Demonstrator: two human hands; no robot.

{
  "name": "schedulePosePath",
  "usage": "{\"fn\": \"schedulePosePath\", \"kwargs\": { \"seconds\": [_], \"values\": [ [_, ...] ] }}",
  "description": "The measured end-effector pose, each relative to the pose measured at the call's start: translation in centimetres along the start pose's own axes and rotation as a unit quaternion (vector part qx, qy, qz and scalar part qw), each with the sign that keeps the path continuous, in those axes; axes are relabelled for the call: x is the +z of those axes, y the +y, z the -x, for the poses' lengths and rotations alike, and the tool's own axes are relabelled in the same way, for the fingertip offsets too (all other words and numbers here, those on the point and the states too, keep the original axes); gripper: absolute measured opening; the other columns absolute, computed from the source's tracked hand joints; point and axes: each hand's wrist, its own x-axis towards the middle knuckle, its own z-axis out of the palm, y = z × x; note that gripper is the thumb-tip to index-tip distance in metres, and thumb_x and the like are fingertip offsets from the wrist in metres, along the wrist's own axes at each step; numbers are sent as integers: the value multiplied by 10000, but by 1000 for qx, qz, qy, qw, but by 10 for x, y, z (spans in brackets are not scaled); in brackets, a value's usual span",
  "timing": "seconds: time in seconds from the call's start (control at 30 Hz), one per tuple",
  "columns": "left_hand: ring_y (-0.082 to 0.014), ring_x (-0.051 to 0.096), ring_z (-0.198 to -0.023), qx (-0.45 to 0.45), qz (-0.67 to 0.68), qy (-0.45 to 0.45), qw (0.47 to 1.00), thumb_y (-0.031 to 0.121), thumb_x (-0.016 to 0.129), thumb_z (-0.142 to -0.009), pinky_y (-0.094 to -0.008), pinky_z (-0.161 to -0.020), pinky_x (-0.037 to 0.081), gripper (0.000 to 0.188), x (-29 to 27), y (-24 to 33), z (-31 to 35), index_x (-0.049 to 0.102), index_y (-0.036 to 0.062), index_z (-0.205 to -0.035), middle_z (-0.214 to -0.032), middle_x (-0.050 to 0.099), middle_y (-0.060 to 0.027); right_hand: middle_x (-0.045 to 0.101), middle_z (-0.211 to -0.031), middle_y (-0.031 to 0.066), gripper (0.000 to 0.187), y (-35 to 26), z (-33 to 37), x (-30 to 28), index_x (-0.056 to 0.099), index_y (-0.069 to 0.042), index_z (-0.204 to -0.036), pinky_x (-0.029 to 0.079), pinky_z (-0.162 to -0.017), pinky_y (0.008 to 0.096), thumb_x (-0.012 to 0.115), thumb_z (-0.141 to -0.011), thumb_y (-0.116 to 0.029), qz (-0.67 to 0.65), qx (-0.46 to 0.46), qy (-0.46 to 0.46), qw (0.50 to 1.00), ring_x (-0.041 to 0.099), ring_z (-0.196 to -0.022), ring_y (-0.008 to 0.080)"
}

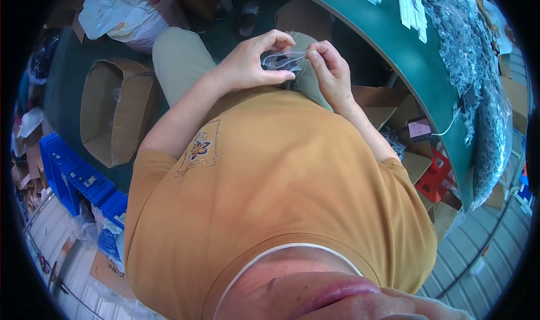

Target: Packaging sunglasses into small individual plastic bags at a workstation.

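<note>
Above my lap, both hands are raised around a clear, thin plastic piece with pale looping edges (277, 60); it may be a small bag, but its kind is hard to make out. My left hand (252, 61) curves round its left side, thumb and forefinger apart with the loops between them. On the other side, my right hand (332, 72) pinches the end of the piece between thumb and forefinger. Something dark shows below the loops, partly hidden by my left hand.
A green table (433, 89) curves along the right, bearing heaped clear plastic bags (458, 50) and white strips (412, 10). An open cardboard box (121, 112) stands on the floor at left, near blue bins (84, 176). Under the table is a red crate (434, 176).
</note>
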Motion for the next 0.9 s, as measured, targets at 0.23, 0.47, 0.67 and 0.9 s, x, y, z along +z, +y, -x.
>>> {"fn": "schedulePosePath", "kwargs": {
  "seconds": [0.23, 0.47, 0.67, 0.9],
  "values": [
    [-198, 632, -995, 17, -49, 2, 999, 225, 836, -806, -318, -912, 514, 396, -1, -21, 5, 675, 49, -1122, -1104, 635, -65, 621, -923, 33, 138, 2, -8, 4, 658, -27, -1000, 470, -803, 270, 620, -1027, -157, -54, 14, -16, 998, 599, -886, 130],
    [-101, 582, -1076, -104, 188, -10, 977, 140, 794, -871, -281, -959, 496, 412, 8, -29, 11, 623, 49, -1234, -1121, 605, -20, 599, -1015, 4, 156, 17, -9, -9, 666, -15, -1084, 438, -906, 249, 587, -1061, -147, -172, 55, -86, 980, 562, -997, 107],
    [-146, 584, -1116, -83, 237, 12, 968, 111, 814, -834, -299, -987, 508, 694, 16, -33, 7, 452, 59, -1424, -1219, 565, -78, 631, -1040, 34, 190, 11, -21, -29, 689, -18, -1097, 439, -949, 280, 682, -968, -157, -52, 3, -144, 988, 585, -1022, 141],
    [-157, 586, -1122, -81, 238, 11, 968, 117, 812, -833, -305, -987, 511, 708, 18, -35, 6, 442, 64, -1434, -1205, 574, -83, 647, -1022, 42, 144, 15, -22, -25, 699, -17, -1018, 448, -936, 290, 697, -915, -118, -13, -29, -140, 990, 598, -1010, 156]
  ]
}}
